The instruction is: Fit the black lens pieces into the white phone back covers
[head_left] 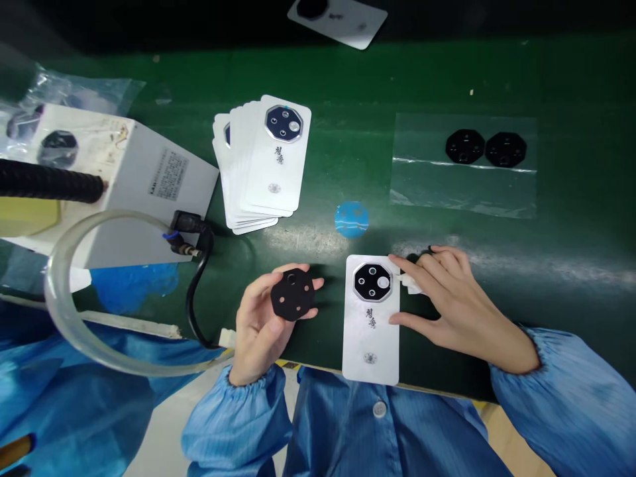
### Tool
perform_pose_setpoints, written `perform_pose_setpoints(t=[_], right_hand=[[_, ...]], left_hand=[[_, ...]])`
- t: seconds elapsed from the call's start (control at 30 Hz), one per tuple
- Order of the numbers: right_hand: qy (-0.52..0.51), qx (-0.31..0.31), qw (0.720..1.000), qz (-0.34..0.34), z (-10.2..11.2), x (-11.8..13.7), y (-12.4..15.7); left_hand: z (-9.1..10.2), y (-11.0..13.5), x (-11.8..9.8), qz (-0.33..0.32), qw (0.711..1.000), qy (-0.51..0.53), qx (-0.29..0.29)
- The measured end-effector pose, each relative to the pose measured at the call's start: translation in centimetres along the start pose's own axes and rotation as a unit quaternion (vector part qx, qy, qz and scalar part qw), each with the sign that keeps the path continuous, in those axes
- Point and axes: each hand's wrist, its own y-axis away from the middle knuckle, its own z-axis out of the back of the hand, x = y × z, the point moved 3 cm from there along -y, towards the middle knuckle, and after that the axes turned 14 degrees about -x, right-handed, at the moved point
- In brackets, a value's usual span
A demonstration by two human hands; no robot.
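My left hand [263, 324] is closed on a thin black octagonal camera lens plate [292, 298] with several holes, held by its edges above the table. In front of me a white phone back cover [370, 338] lies flat, its dark camera window set in a silver frame. My right hand [447, 298] rests at the cover's right edge, thumb and index finger stretched out and spread against it. The other fingers curl inward, and a small white cloth-like piece [411, 283] pokes out under the index finger; how it is gripped is partly hidden.
A fanned stack of white phone back covers [258, 165] lies ahead on the left. Beside it stands a white box-shaped device [154, 192] with a clear hose [64, 318] and black cable. Two black plates [464, 146] lie on clear film [422, 192]. A blue film disc [352, 218] lies mid-table.
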Motion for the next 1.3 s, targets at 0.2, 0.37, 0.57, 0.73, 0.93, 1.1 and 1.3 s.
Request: perform_pose_setpoints(t=[0.2,0.37,0.57,0.73,0.93,1.1,1.3], right_hand=[[0.003,0.007,1.0,0.0,0.0,0.1,0.0],[0.003,0.003,1.0,0.002,0.0,0.1,0.1],[0.001,-0.001,1.0,0.004,-0.1,0.0,0.2],[0.017,-0.014,1.0,0.006,0.1,0.4,0.5],[0.023,-0.015,1.0,0.009,0.2,0.7,0.6],[0.019,-0.013,1.0,0.01,0.2,0.7,0.5],[0.02,-0.014,1.0,0.012,0.2,0.7,0.5]], left_hand=[[-0.6,-0.1,0.5,0.041,0.998,0.051,-0.015],[-0.8,0.0,0.7,0.036,0.998,0.009,-0.048],[-1.8,-0.7,-0.2,-0.047,0.986,-0.159,-0.027],[-4.2,-1.0,-0.3,-0.161,0.916,-0.366,0.038],[-6.1,-1.1,1.0,-0.247,0.828,-0.489,0.117],[-6.2,-1.2,1.4,-0.267,0.803,-0.518,0.128],[-6.3,-1.4,1.6,-0.276,0.804,-0.509,0.135]])
